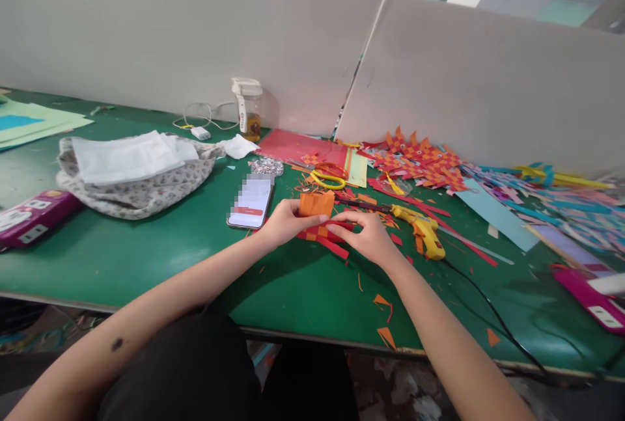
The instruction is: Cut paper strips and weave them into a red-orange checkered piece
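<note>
A woven piece of red and orange paper strips (317,231) lies on the green table (146,258) in front of me. My left hand (284,221) pinches its left side, where orange strips (316,203) stand up from the weave. My right hand (367,233) presses and pinches the red strips on its right side. Loose red strip ends stick out under both hands.
A phone (251,202) lies left of my hands; a yellow glue gun (424,229) with a black cord lies right. Yellow scissors (328,177), finished woven pieces (420,159), a cloth bag (131,177), a jar (250,112) and power strips (29,216) surround them.
</note>
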{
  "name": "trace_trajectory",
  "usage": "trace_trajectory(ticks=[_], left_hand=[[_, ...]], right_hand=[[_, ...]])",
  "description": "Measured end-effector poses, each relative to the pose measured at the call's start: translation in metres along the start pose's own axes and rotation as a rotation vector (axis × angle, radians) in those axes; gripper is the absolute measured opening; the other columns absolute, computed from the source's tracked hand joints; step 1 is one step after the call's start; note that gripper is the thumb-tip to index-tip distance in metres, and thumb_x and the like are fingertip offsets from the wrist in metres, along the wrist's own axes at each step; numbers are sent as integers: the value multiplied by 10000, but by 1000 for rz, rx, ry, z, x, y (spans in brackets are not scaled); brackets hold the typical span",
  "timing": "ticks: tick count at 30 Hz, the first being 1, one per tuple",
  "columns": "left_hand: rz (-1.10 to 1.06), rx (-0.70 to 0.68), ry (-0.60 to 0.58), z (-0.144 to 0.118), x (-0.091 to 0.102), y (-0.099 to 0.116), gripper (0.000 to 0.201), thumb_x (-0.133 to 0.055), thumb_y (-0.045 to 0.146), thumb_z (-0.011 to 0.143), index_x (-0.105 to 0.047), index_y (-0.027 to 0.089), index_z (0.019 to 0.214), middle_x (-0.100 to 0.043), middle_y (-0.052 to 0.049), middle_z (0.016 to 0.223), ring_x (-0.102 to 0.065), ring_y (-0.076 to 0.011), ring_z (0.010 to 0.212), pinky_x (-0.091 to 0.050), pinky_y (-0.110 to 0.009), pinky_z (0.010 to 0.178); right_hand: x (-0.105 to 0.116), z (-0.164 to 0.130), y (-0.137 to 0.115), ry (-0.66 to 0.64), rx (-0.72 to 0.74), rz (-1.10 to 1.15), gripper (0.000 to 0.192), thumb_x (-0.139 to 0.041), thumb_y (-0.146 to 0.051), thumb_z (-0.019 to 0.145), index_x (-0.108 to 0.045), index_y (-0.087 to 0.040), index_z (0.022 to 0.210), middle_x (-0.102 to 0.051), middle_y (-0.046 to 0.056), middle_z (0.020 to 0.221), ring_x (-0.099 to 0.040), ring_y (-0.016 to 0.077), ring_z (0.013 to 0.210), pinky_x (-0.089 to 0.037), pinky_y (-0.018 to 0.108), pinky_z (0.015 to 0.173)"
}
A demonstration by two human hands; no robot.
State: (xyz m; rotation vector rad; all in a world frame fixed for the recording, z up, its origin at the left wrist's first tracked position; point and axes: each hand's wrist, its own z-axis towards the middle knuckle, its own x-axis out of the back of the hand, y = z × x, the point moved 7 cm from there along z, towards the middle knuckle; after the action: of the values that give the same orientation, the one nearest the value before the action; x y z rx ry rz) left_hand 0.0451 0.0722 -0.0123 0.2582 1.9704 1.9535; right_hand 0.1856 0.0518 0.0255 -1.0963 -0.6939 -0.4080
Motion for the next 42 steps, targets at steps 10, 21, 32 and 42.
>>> trace_trajectory(ticks=[10,21,32,42], left_hand=[[-27,-38,37,-1,1,3,372,-752,389,597,-685,117,842,-710,-89,892,-665,-183,763,-536,-298,709],[-5,10,98,2,10,0,341,-770,308,585,-685,140,870,-712,-76,906,-664,-164,758,-536,-319,743],[-17,-17,152,2,13,2,400,-783,323,557,-686,120,888,-706,-96,944,-668,-196,803,-538,-323,746],[-66,-41,199,2,17,4,375,-770,292,581,-669,103,889,-711,-103,915,-672,-186,778,-549,-321,730]], right_hand=[[0,0,-1,-5,7,-4,199,-609,-411,756,-696,-232,746,-715,2,738,-662,201,689,-506,330,683],[7,2,13,107,-37,190,309,-706,-377,666,-631,-228,925,-689,45,997,-643,224,948,-489,384,880],[13,2,16,145,-82,150,294,-713,-383,657,-644,-218,891,-710,40,842,-669,223,803,-517,357,764],[4,5,21,57,-98,367,445,-729,-325,634,-581,-213,1039,-695,41,838,-656,190,758,-514,354,770]])
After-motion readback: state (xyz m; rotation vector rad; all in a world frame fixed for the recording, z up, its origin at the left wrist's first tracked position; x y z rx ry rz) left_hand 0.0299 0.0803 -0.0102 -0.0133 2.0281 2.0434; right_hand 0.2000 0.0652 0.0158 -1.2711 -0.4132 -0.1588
